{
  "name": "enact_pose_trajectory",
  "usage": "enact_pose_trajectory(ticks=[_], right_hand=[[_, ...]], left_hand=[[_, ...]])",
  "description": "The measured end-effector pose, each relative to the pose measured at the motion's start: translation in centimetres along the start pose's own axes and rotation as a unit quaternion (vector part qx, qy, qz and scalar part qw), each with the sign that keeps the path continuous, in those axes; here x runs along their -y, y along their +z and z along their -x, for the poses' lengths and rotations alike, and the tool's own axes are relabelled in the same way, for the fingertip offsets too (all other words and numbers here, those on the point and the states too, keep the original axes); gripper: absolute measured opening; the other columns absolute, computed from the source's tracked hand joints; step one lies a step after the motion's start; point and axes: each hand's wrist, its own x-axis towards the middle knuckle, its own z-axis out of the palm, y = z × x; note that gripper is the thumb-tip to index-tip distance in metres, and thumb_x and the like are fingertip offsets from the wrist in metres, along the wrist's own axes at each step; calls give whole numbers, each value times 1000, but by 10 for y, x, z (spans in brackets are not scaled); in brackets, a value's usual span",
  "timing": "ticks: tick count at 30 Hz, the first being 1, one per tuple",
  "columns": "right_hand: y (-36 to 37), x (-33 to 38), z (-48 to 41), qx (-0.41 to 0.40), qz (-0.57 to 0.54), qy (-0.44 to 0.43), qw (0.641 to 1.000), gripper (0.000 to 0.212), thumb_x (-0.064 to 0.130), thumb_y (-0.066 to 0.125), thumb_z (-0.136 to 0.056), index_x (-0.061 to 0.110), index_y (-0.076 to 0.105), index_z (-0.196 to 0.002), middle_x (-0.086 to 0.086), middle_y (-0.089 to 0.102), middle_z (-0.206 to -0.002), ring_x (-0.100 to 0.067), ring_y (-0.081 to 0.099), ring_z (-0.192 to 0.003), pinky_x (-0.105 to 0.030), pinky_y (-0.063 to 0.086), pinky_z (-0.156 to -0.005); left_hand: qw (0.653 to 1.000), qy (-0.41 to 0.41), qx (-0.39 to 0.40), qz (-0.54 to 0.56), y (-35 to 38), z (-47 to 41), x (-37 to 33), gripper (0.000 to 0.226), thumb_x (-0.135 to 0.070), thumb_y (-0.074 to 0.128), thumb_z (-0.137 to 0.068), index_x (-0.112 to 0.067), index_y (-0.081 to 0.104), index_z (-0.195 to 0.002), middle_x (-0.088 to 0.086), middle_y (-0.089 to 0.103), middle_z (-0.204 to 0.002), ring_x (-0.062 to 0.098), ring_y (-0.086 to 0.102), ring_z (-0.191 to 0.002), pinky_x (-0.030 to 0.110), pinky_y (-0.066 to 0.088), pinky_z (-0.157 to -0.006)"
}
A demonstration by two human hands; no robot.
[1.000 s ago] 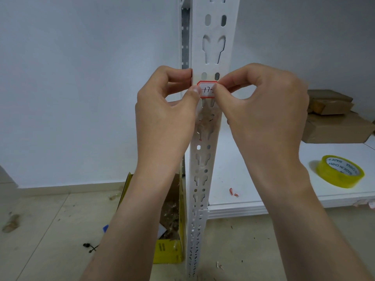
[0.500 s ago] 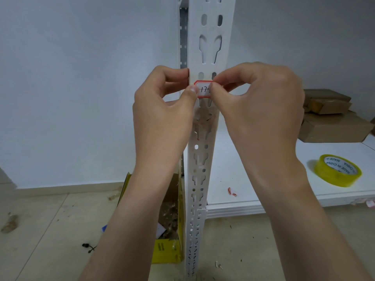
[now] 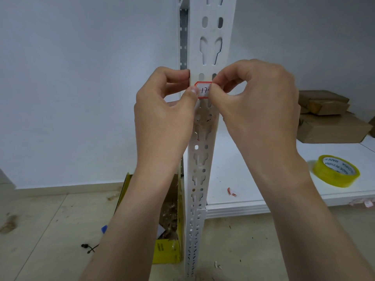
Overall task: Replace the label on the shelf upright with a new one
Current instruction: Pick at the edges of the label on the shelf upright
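The label [image 3: 203, 90] lies crosswise on the upright [image 3: 211, 41]. Our left hand [image 3: 164, 118] grips the upright, thumb pinning the label's left end; our right hand [image 3: 255, 102] pinches its right end.

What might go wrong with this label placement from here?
The label sits between holes in the upright; pressed over one, it may stick poorly. The right hand pinches its right end while the left hand pins the left end with its thumb, so it could go on skewed or creased.
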Motion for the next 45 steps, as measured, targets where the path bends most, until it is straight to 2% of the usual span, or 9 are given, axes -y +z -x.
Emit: enact_pose_trajectory(ticks=[7,13,18,23,28,35,39,43,45], right_hand=[[2,-4,3,-28,-21,6,999,12,48,73,-92,37,76,-96,18,73,-92,-8,68,-84,-26,57,-79],[1,-3,2,-26,-38,10,999,9,45,73,-91,37,77,-93,17,74,-88,-9,69,-74,-32,60,-76],[0,-1,-1,-8,-21,12,1000,10,45,72,-92,37,77,-95,15,74,-92,-10,68,-84,-31,59,-79],[0,-1,-4,6,-3,7,1000,12,47,70,-93,37,75,-95,15,72,-92,-7,66,-81,-15,48,-68],[2,-2,-4,7,6,1,1000,12,48,71,-92,37,73,-91,15,71,-91,-8,66,-82,-19,49,-67],[3,-8,1,-36,-26,-6,999,10,47,74,-91,37,75,-93,17,72,-89,-10,68,-85,-31,59,-82],[2,-10,1,-50,-33,-24,998,17,50,72,-92,35,75,-98,17,74,-90,-6,69,-82,-25,58,-80],[4,-16,7,-81,-44,-53,994,20,50,69,-93,35,79,-102,16,78,-93,-10,73,-83,-38,61,-75],[6,-18,10,-94,-43,-71,992,20,46,70,-93,34,81,-103,13,79,-95,-12,74,-85,-38,62,-74]], left_hand=[[1000,5,2,7,-1,0,0,15,-22,75,-94,-32,65,-97,-15,74,-105,-1,69,-104,43,66,-80],[1000,3,-2,-1,0,-1,0,13,-23,74,-95,-30,67,-102,-15,74,-106,-2,69,-104,40,66,-81],[1000,1,-2,1,0,0,0,13,-23,74,-95,-30,68,-104,-15,74,-107,-1,69,-104,40,66,-81],[1000,-2,-1,4,0,0,-1,13,-24,76,-94,-29,68,-104,-13,75,-109,1,70,-104,43,66,-82],[1000,-2,2,6,0,0,-1,14,-23,76,-94,-30,67,-101,-13,75,-108,1,70,-104,43,66,-82],[1000,2,1,4,-1,-1,0,13,-23,75,-95,-30,66,-101,-13,75,-108,1,70,-105,42,66,-80],[1000,-1,2,-2,0,-1,0,12,-24,75,-95,-29,67,-103,-14,75,-109,1,69,-106,43,66,-82],[1000,0,2,2,-1,-1,0,12,-22,74,-95,-29,67,-103,-14,75,-108,1,69,-106,43,66,-82],[1000,3,2,1,-1,-1,1,13,-22,74,-95,-30,67,-102,-16,75,-107,-1,69,-105,40,66,-81]])
